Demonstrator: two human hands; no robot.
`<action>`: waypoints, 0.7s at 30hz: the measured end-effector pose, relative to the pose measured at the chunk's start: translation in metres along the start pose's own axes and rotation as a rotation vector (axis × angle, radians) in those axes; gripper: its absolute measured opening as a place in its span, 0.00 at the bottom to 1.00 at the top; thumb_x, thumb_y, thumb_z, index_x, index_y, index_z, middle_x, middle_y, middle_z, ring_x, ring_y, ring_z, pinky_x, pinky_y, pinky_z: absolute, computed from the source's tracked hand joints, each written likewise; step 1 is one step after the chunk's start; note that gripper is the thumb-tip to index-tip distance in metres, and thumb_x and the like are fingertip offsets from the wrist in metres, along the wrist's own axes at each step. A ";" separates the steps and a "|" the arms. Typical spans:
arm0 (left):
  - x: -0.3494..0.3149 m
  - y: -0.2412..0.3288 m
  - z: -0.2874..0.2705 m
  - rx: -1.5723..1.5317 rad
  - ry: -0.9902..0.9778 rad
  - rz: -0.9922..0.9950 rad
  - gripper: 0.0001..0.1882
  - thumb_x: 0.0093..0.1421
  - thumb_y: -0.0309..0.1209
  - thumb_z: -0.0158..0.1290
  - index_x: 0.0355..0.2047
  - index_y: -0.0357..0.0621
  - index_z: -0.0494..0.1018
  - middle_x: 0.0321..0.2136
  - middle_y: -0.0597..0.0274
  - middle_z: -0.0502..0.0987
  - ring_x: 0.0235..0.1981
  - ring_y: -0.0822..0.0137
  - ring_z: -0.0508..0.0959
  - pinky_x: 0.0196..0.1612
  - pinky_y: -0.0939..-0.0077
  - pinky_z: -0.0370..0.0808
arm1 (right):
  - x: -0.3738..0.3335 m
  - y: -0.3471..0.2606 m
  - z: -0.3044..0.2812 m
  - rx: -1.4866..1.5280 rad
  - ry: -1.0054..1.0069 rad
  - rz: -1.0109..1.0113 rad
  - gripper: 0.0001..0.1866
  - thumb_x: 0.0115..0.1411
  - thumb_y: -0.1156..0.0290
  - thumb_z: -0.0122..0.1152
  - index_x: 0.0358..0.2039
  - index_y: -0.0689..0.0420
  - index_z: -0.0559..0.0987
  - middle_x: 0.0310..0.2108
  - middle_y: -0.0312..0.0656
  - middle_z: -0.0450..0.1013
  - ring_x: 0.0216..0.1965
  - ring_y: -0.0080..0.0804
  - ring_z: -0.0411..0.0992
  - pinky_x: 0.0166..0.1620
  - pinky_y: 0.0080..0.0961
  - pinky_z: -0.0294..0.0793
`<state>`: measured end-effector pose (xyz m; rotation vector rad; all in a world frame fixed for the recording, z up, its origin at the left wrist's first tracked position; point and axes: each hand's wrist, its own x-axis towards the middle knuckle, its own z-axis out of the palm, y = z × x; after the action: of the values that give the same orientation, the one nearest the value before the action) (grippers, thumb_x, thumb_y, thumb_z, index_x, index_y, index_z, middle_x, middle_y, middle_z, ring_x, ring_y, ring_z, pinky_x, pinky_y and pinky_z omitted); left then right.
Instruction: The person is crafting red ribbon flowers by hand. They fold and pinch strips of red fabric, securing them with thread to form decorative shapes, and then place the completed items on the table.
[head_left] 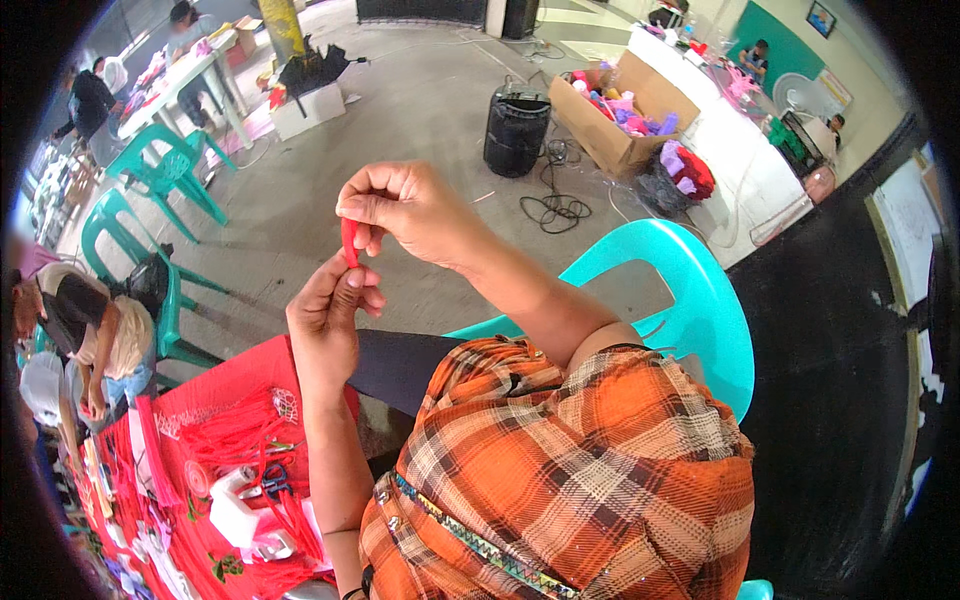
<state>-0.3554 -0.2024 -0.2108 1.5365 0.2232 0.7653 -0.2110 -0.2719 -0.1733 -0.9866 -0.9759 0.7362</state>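
A short, narrow red strip (350, 243) is held upright between my two hands, over the floor ahead of me; whether it is cloth or paper I cannot tell. My right hand (408, 208) pinches its upper end between thumb and fingers. Below it, my left hand (328, 312) grips the lower end with the thumb pressed against the fingers. To the lower left, a red-covered table (235, 375) bears many long red strips (235, 425), dark-handled scissors (274, 481) and a white tape-dispenser-like object (235, 512).
A teal chair (715, 300) stands close on my right, and more green chairs (165, 170) are at the left. A co-worker (100, 330) bends at the far left. Ahead are a black bin (516, 130), loose cables (556, 208) and a cardboard box (600, 135) of colourful material.
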 end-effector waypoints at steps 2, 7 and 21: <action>-0.007 0.000 -0.009 0.000 0.036 -0.033 0.13 0.61 0.25 0.47 0.46 0.33 0.70 0.27 0.62 0.75 0.22 0.74 0.73 0.26 0.83 0.71 | 0.004 0.006 0.009 -0.006 -0.030 0.024 0.06 0.58 0.73 0.55 0.29 0.63 0.75 0.21 0.38 0.72 0.20 0.20 0.69 0.24 0.16 0.69; -0.031 -0.002 -0.039 -0.001 0.177 -0.081 0.13 0.61 0.25 0.47 0.46 0.32 0.70 0.28 0.61 0.76 0.24 0.73 0.75 0.28 0.81 0.73 | 0.022 0.034 0.040 0.018 -0.172 0.086 0.06 0.58 0.73 0.56 0.28 0.63 0.75 0.21 0.38 0.71 0.19 0.20 0.68 0.24 0.16 0.69; -0.199 0.004 -0.109 -0.038 0.905 -0.208 0.10 0.63 0.27 0.44 0.39 0.34 0.71 0.23 0.64 0.75 0.21 0.79 0.72 0.24 0.85 0.71 | -0.021 0.143 0.220 -0.115 -0.702 -0.167 0.02 0.56 0.79 0.54 0.27 0.62 0.73 0.21 0.36 0.70 0.21 0.19 0.68 0.26 0.17 0.68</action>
<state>-0.5701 -0.2282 -0.2793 1.0169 1.0098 1.2438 -0.4324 -0.1607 -0.2632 -0.7337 -1.7029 0.9128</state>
